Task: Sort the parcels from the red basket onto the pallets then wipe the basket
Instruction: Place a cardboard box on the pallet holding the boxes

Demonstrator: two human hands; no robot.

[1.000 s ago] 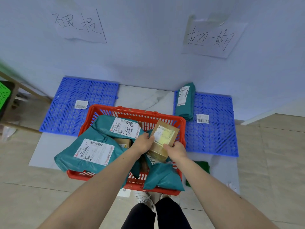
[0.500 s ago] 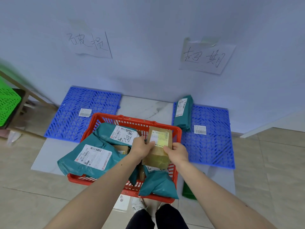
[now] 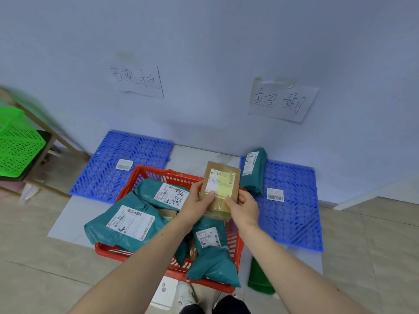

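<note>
A brown cardboard parcel with a white and yellow label is held upright above the red basket. My left hand grips its left edge and my right hand grips its right edge. Several teal mailer bags fill the basket, among them a large one hanging over the left rim and one at the front right. Two blue pallets lie against the wall: the left pallet carries a loose label, the right pallet holds a teal parcel and a label.
Two handwritten paper signs hang on the wall, one sign over the left pallet and one sign over the right. A green basket sits on a wooden rack at the left. A green cloth lies on the floor right of the basket.
Both hands have lifted the brown parcel higher and turned it upright, label facing me. My view has tilted up toward the wall.
</note>
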